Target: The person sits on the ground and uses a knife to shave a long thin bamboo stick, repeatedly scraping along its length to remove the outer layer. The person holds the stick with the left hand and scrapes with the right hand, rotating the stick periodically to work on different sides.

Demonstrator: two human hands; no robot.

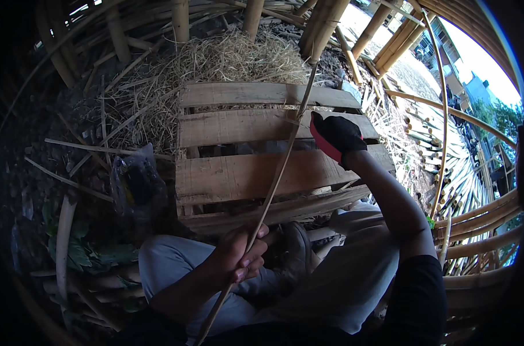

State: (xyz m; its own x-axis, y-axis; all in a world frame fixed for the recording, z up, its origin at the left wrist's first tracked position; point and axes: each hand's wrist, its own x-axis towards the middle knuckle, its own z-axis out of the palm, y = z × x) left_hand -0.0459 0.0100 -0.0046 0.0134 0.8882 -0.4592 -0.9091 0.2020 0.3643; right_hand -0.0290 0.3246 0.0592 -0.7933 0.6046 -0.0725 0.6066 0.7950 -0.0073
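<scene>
My bare left hand is closed around a long thin bamboo strip. The strip slants from beside my lap up across a low slatted wooden pallet, its far part rising toward the bamboo posts. My right hand, in a black and red glove, hovers over the pallet's right side, close to the strip's upper part. Its fingers look curled, but the back of the glove hides what they may hold. A small pale spot shows on the strip near the glove.
Dry straw shavings pile up behind the pallet. A clear plastic bag with something dark inside lies at the left among loose bamboo strips. Upright bamboo posts stand beyond, and cut bamboo poles are stacked at the right. My bent legs flank the pallet's near edge.
</scene>
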